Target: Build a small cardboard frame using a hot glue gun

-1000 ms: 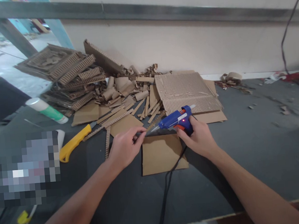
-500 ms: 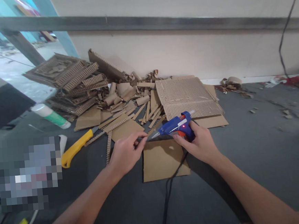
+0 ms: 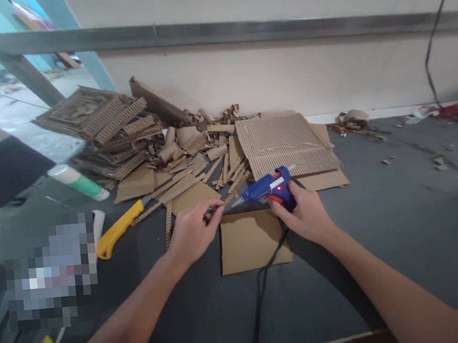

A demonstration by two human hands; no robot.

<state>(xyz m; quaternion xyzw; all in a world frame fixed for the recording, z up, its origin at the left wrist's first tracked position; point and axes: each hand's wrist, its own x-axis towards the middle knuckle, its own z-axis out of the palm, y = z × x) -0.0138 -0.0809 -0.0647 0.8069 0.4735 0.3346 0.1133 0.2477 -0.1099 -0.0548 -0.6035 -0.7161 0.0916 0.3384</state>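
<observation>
At the left, a yellow-handled cutter (image 3: 120, 229) is laid on the dark table (image 3: 408, 236); it could be knocked by a wide sweep of the left forearm (image 3: 140, 305). In the middle, the left hand (image 3: 195, 224) is held with thumb and forefinger brought narrowly together; whether anything thin is pinched there cannot be told. Just beside that hand, the nozzle (image 3: 238, 202) of a blue glue gun (image 3: 262, 188) is pointed at it, so a burn could be caused by a small slip if the tip is hot. A cardboard square (image 3: 250, 241), laid flat just nearer, might be spotted by a drip. Its near right corner is crossed by the black cord (image 3: 257, 312), by which it could be dragged askew. Farthest right, the gun is gripped by its handle in the right hand (image 3: 309, 211).
</observation>
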